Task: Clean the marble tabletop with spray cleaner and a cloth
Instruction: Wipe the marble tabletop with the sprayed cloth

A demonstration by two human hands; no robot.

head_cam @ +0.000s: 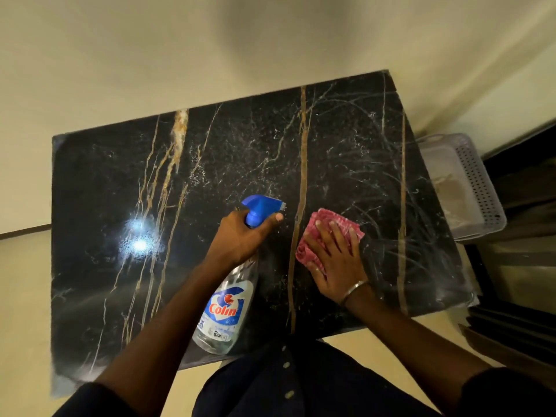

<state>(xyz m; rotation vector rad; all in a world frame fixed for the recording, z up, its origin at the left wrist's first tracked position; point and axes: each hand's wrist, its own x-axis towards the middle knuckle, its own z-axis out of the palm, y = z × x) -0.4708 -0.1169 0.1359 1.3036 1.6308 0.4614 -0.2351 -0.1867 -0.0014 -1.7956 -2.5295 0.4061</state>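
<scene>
A black marble surface with gold and white lines is seen from above. A spray bottle is held in the left hand, just above the surface, a little toward 6 o'clock from its middle. The left grip is clenched around the bottle's neck, with one finger across the blue spray head. The spray head is pointed toward 2 o'clock. The bottle is clear and a blue and red label is seen on it. A pink cloth is pressed flat on the surface under the right hand, just at 3 o'clock from the bottle. The right grip is released, with the fingers spread flat on the cloth. A thin bangle is worn on the right wrist. Wet white streaks are seen on the surface toward 1 o'clock. A white basket with small holes is seen past the surface's edge at 3 o'clock.
</scene>
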